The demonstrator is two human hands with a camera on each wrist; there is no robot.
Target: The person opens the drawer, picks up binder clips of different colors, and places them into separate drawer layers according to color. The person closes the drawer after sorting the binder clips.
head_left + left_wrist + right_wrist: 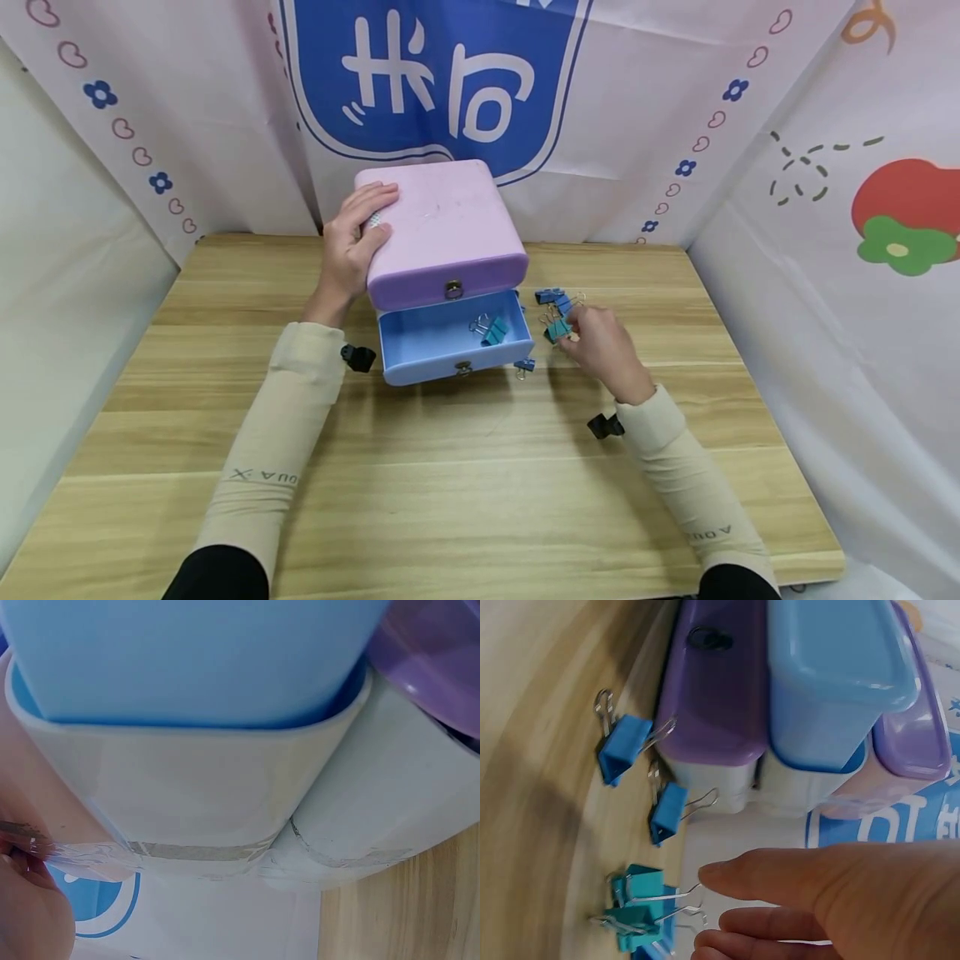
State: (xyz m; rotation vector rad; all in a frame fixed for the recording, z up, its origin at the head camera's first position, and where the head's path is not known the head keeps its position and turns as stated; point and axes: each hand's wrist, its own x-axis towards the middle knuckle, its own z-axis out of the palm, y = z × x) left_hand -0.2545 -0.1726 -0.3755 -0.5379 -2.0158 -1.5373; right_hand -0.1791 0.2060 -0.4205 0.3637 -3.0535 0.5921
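Observation:
A small drawer cabinet [442, 208] with a pink top and purple and blue drawers stands on the table. Its blue middle drawer [420, 371] is pulled out, with teal binder clips [494, 332] inside. My left hand [351, 242] rests on the cabinet's left upper edge, fingers and thumb over the top. Right of the drawer, my right hand [603, 346] is at a cluster of clips. In the right wrist view, the thumb tip is beside the wire handle of a teal binder clip [641, 889]; a gap shows between thumb and fingers.
Blue binder clips [624, 746] lie along the cabinet's right side, one [525, 365] by the drawer's front corner. The closed purple bottom drawer [712, 697] shows below the blue one. A printed cloth [622, 125] hangs behind the wooden table [465, 492].

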